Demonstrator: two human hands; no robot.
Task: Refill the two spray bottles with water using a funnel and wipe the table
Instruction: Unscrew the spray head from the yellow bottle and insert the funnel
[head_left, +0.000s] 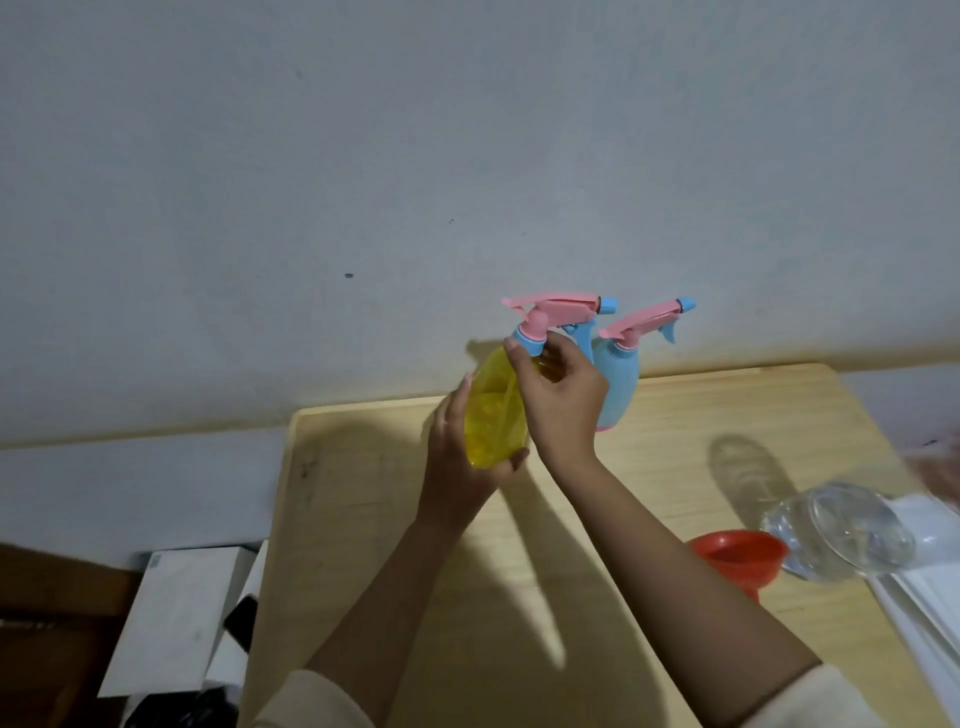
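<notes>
A yellow translucent spray bottle (492, 415) with a pink and blue trigger head (556, 306) is held above the wooden table (467, 597). My left hand (457, 457) grips its body from the left and below. My right hand (561, 395) pinches the blue collar at its neck. Behind my right hand, a light blue spray bottle (621, 384) with a pink head stands on the table near the wall. At the right, a red funnel (737, 561) lies on the table beside a clear water bottle (841, 535).
White paper or cloth (930, 577) lies at the table's right edge under the clear bottle. A white box (171, 613) and a dark phone (240, 621) sit lower left, off the table. A grey wall (467, 156) runs behind the table.
</notes>
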